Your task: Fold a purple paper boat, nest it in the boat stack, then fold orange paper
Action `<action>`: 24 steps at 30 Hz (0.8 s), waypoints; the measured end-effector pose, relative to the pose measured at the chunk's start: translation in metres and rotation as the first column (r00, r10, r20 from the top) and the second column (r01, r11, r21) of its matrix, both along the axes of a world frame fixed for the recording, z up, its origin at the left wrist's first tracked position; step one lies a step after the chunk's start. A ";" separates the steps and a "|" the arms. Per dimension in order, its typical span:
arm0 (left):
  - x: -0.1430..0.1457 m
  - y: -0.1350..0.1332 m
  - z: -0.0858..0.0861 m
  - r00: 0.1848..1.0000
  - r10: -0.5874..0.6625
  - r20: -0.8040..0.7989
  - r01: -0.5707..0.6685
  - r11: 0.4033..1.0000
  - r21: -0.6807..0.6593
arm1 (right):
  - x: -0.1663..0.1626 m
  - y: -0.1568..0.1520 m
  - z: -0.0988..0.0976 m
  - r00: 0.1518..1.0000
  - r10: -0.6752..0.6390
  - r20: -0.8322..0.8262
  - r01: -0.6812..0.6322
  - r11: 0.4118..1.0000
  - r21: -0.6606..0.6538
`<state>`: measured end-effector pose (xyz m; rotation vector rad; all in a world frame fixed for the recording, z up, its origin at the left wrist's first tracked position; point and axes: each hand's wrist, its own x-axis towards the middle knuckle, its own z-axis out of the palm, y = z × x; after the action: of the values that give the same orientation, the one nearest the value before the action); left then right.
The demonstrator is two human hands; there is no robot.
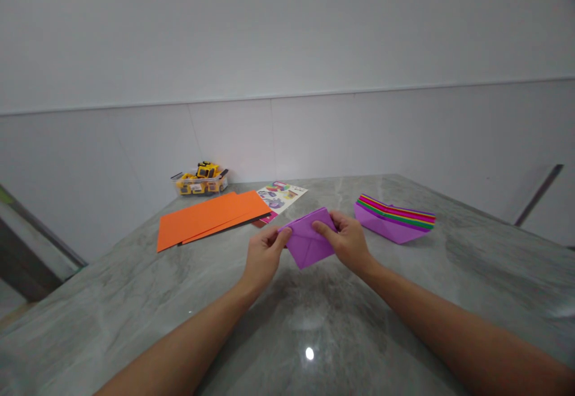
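Holding a purple paper [308,249] between both hands, apparently lifting it above the bench [135,306]; using this paper as the landmark for all other positions. Pinching with the left hand [264,255] at the left edge of the paper, closing thumb against curled fingers and leaving no wide gap. Gripping likewise with the right hand [353,240] at the upper right of the paper, laying the thumb flat across the front face and tucking the fingers behind, out of clear view. Displaying on the front face faint creases, with one corner pointing downward.

Judging by these creases and the two-thumb grip, probably shaping or flattening a fold. Probably calling, in the next move, for steadying the paper with one hand while freeing the other thumb for pressing along the crease, without letting the layers slip.

Showing to the right of the paper, well apart from it, a folded stack [381,223] with a purple side and many-coloured edges. Showing to the left of the paper, orange sheets [211,216] overlapping; behind the paper and slightly left, a printed card [287,194]; farther back and left, a clear tub [217,187] containing yellow toys [208,171].
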<state>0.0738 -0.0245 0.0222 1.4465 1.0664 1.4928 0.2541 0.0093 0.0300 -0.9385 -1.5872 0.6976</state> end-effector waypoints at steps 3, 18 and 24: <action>-0.001 -0.002 -0.001 0.997 0.075 -0.031 -0.072 0.994 0.076 | -0.005 -0.005 -0.002 1.000 0.008 -0.004 -0.008 1.000 0.017; -0.010 0.000 -0.004 0.981 -0.019 -0.192 0.043 0.992 0.121 | -0.002 -0.004 0.005 0.976 0.174 0.129 -0.171 0.985 -0.035; -0.003 -0.009 -0.004 0.933 -0.080 -0.352 0.111 0.991 0.070 | -0.001 -0.011 0.014 0.921 0.042 0.388 -0.134 0.968 0.212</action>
<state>0.0712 -0.0335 0.0183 1.8481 1.1287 1.2550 0.2534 -0.0020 0.0438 -0.8636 -2.0188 0.3867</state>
